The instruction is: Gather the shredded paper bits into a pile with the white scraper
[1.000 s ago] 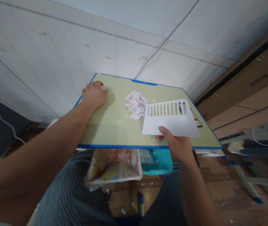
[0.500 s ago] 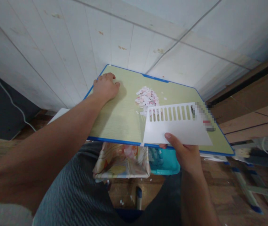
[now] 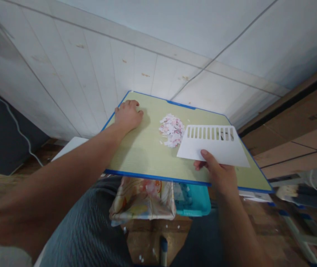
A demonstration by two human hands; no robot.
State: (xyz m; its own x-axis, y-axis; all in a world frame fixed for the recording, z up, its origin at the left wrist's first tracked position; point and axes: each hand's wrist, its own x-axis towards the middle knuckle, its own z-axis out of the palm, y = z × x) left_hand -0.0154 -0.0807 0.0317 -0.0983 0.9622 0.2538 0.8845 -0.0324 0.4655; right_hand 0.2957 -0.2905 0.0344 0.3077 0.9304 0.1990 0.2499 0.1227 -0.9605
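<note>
My right hand point(image 3: 216, 170) grips a white sheet point(image 3: 214, 150) with a row of narrow slots along its far edge, thumb on top and fingers underneath. It is held over the right part of a pale yellow-green tabletop point(image 3: 144, 157) with a blue rim. Just left of the sheet lies a heap of small white and pink paper pieces point(image 3: 172, 129). My left hand point(image 3: 129, 115) rests on the tabletop near its left edge, fingers apart and slightly bent, with nothing in it. Something dark shows through the sheet's right-hand slots; its kind is hidden.
Under the table's front edge, between my legs, are a patterned fabric-lined bin point(image 3: 143, 207) and a turquoise tub point(image 3: 194, 202). Scraps lie on the floor below. A white panelled wall point(image 3: 136, 70) stands behind the table, cardboard boxes point(image 3: 294, 137) at the right.
My right hand has drawn the slotted sheet rightward, off the near side of the heap. More of the heap shows. My left hand stays on the table; the view has tilted slightly.
</note>
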